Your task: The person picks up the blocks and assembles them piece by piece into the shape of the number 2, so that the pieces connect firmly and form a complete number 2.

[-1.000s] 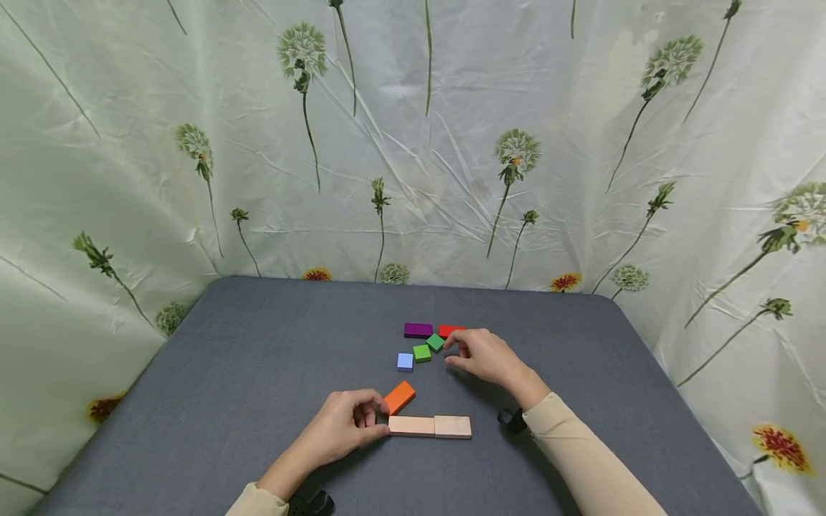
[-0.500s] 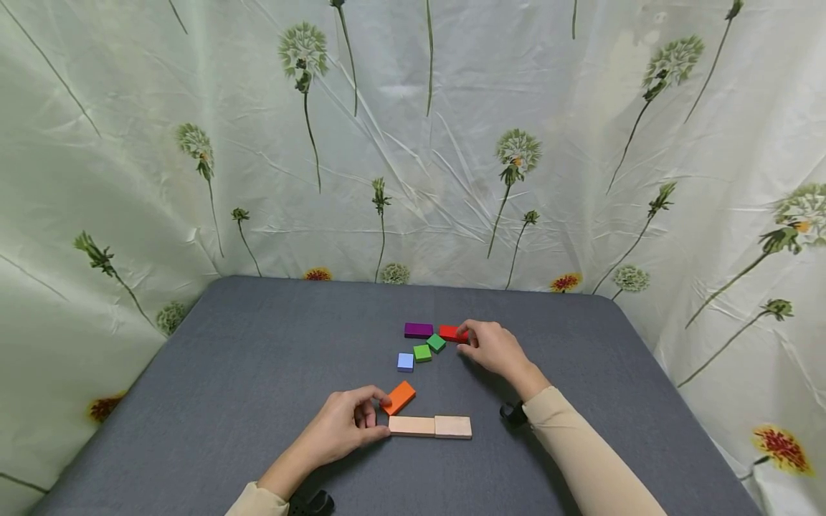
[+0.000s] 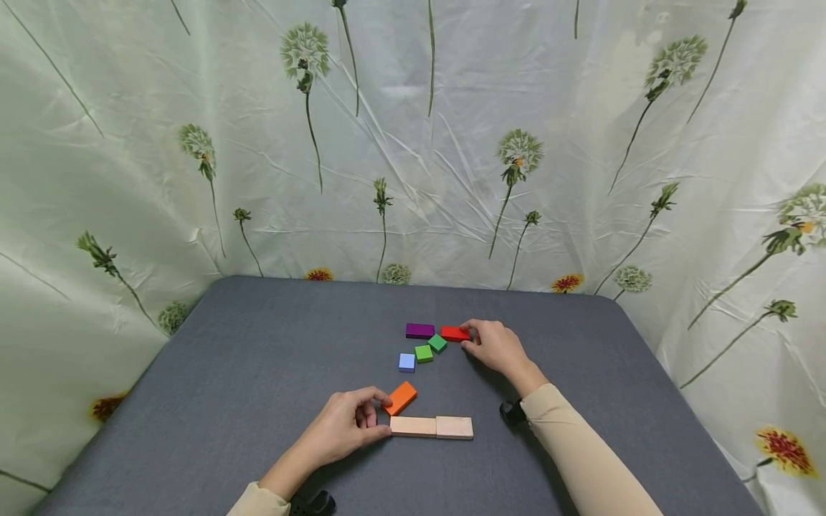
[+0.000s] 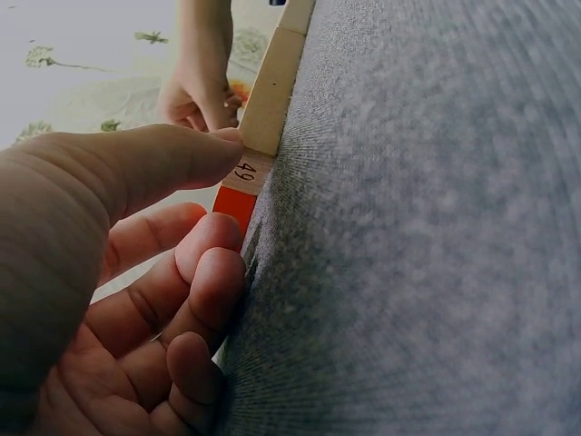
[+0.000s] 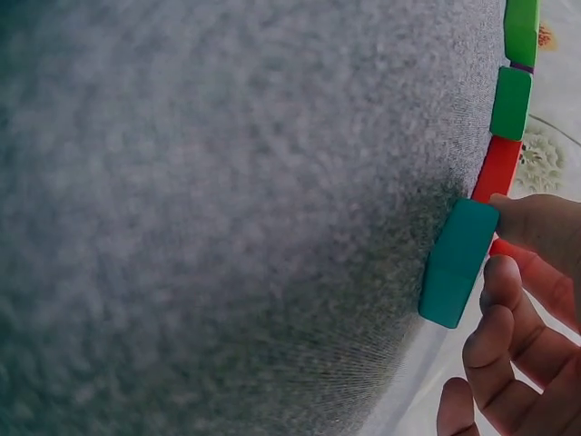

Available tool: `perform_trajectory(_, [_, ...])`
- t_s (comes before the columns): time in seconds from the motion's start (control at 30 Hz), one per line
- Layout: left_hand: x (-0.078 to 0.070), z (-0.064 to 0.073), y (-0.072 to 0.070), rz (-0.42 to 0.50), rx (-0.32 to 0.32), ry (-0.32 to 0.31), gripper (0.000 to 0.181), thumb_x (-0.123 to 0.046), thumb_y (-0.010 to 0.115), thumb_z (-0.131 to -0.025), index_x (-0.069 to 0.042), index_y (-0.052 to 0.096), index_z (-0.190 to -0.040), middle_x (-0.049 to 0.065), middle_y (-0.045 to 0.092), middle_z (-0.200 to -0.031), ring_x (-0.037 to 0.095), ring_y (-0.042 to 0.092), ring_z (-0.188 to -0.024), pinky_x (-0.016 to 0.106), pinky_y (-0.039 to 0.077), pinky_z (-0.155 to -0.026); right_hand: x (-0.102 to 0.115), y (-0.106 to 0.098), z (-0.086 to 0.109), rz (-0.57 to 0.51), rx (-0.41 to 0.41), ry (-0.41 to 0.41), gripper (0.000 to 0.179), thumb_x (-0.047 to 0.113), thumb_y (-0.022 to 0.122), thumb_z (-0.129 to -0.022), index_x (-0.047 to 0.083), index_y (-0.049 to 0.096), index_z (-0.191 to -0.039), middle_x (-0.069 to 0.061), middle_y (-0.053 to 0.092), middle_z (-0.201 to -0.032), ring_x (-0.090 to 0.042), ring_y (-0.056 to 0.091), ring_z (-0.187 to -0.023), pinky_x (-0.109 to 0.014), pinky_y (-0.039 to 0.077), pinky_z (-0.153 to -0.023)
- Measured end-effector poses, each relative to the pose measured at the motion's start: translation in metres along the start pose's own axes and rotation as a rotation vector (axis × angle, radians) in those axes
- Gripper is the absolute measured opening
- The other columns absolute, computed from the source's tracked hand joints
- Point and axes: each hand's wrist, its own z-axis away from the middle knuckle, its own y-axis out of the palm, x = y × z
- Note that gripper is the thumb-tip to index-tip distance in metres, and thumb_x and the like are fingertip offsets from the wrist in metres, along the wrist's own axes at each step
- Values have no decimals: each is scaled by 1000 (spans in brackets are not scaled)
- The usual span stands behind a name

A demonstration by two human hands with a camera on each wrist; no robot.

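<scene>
My left hand [image 3: 345, 426] rests at the left end of two plain wooden blocks [image 3: 413, 426] laid end to end. Its thumb tip meets the near block's end, marked "49" in the left wrist view, and the index fingertip touches the slanted orange block [image 3: 402, 396]. The lower fingers are loosely bent. At the far side, my right hand [image 3: 497, 351] has thumb and index finger about the right end of a red block [image 3: 454, 333], which lies on the table. A teal block [image 5: 458, 263] lies close by the thumb in the right wrist view; the hand hides it from the head view.
Left of the red block lie a purple block [image 3: 420, 330], a dark green block [image 3: 438, 343], a light green block [image 3: 423, 354] and a light blue block [image 3: 406, 362]. All are on the grey table [image 3: 271, 365]. A flowered curtain [image 3: 413, 143] hangs behind it.
My right hand has moved slightly right and away from me, from beside the dark green block to the red block's right end. The left hand and the blocks have stayed put.
</scene>
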Motion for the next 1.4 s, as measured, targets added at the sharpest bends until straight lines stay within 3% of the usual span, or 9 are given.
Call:
perform_trajectory(0.5, [-1,-1,1,-7,-8,4,31,-22,90,-89,-17,74,-116,-9,61,-77,0,52,-62,21,45,-56,-1,-1,-1,56,-17,10,28,20,79,-99,12,78,-126,0,63,-76,-12,50,-60,-27,35,-55])
perform_trajectory(0.97, [-1,-1,2,-22,-12,-1,31,-22,90,-89,-18,74,-115,-10,60,-77,0,52,-62,21,45,-56,-5,-13,8,54,79,47,27,19,81,-97,12,80,-123,-1,64,-81,-14,52,-67,-29,38,-61])
perform_trajectory(1.2, [-1,-1,2,-25,-9,-17,32,-22,91,-88,-18,74,-115,-9,60,-78,1,52,-63,21,44,-57,-6,-17,11,68,102,14,26,18,83,-96,13,80,-121,-2,67,-85,-15,54,-71,-30,41,-63])
perform_trajectory(1.4, [-1,0,1,-24,-14,-14,31,-23,90,-89,-18,74,-115,-9,60,-77,0,51,-63,21,44,-57,-6,-19,13,44,133,-39,25,15,82,-96,12,80,-121,-1,61,-78,-14,49,-68,-29,36,-62])
